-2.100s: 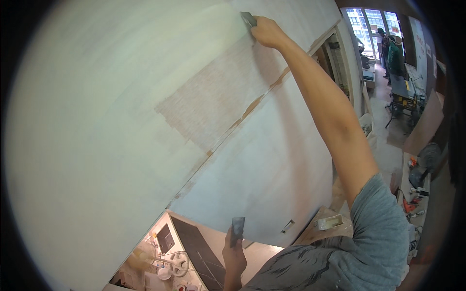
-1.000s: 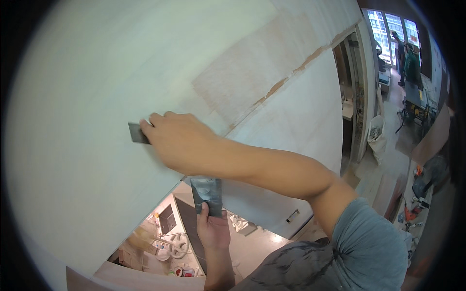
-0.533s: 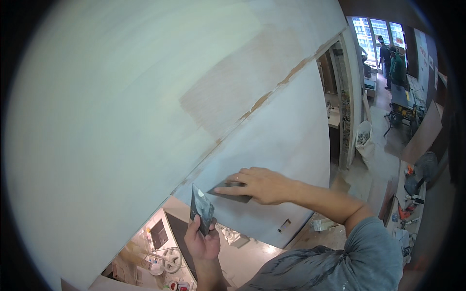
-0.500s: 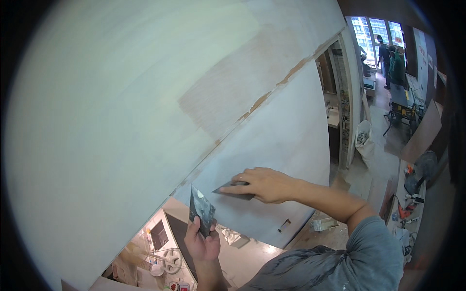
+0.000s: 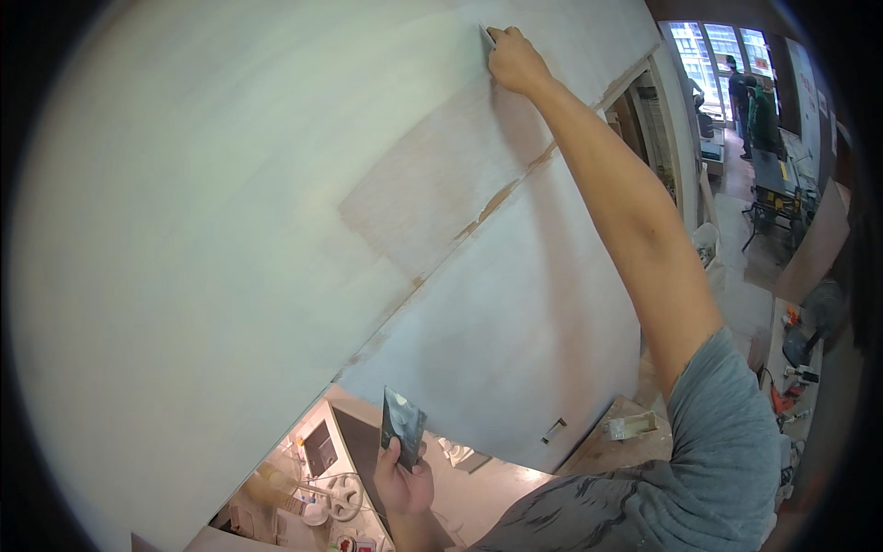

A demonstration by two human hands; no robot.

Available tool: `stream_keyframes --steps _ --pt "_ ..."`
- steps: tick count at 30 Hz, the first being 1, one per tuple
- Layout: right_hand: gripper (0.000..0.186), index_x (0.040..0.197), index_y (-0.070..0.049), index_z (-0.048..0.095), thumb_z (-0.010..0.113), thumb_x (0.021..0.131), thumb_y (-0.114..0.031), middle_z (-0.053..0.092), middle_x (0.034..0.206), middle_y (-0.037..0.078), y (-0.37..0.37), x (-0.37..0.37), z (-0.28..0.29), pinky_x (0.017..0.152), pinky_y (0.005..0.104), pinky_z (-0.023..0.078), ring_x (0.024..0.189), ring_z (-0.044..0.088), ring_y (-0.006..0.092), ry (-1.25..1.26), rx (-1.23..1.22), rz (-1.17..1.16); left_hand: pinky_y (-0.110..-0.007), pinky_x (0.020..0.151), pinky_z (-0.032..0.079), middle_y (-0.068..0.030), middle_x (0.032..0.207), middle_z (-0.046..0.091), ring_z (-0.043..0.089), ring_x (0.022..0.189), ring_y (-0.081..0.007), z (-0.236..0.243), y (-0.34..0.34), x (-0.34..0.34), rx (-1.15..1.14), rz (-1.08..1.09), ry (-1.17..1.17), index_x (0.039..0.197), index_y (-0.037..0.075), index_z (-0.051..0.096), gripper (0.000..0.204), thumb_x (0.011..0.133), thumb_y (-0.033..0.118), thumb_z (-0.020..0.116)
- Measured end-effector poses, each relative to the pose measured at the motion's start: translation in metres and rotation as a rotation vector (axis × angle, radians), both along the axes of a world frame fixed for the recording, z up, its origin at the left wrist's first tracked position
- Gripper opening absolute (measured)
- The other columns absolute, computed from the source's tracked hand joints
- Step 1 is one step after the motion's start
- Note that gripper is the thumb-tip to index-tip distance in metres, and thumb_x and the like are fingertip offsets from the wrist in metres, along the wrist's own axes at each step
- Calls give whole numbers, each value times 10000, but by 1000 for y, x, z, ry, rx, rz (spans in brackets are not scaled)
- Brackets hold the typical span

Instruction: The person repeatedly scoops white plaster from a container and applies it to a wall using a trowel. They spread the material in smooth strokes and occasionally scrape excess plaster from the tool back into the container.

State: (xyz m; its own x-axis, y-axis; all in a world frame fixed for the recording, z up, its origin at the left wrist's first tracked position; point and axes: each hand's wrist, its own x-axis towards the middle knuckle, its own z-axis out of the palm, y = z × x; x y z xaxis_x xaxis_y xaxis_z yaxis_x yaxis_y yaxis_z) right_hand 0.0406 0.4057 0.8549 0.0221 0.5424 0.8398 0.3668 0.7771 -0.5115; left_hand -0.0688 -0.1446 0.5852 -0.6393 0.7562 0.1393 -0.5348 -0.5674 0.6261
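My left hand [image 5: 405, 488] is closed around a putty knife [image 5: 402, 428], its dark wide blade pointing up with a white smear of putty on it. High up, my right hand [image 5: 518, 64] grips another putty knife [image 5: 486, 37]; only a bit of its blade shows, at the pale upper surface [image 5: 212, 230]. Just below that hand lies a greyish-pink patch [image 5: 432, 175] on the same surface. A corner seam [image 5: 497, 200] with bare brown stretches runs diagonally under the patch, and the whitish wall [image 5: 478, 340] lies below it.
A small rectangular cutout [image 5: 554, 430] sits low in the wall. Below an opening is a cluttered counter [image 5: 345, 524]. At right, a white tray [image 5: 632, 425] rests on a board, tools lie on a bench [image 5: 782, 396], and people [image 5: 759, 115] stand near far windows.
My right hand has swung from the lower wall up to the upper surface, its arm now stretched out. The left hand with its putty knife sits slightly lower and further right in view.
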Motion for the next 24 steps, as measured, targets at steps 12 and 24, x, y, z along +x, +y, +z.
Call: stream_keyframes --steps 12,24 --pt "483 1331 63 532 580 873 -82 514 1308 229 -168 -58 -16 960 455 538 1171 551 390 -55 132 203 -208 570 598 -174 1078 703 688 822 -237 -34 -33 -12 -63 148 -120 1194 -55 594 234 1016 77 520" --pt "574 1361 133 457 579 817 -5 516 1242 227 -357 -105 -60 822 343 590 1122 540 350 -192 477 510 -187 596 598 -141 1108 694 656 866 -203 -4 4 -14 35 83 -39 1275 -39 559 284 1034 103 510"
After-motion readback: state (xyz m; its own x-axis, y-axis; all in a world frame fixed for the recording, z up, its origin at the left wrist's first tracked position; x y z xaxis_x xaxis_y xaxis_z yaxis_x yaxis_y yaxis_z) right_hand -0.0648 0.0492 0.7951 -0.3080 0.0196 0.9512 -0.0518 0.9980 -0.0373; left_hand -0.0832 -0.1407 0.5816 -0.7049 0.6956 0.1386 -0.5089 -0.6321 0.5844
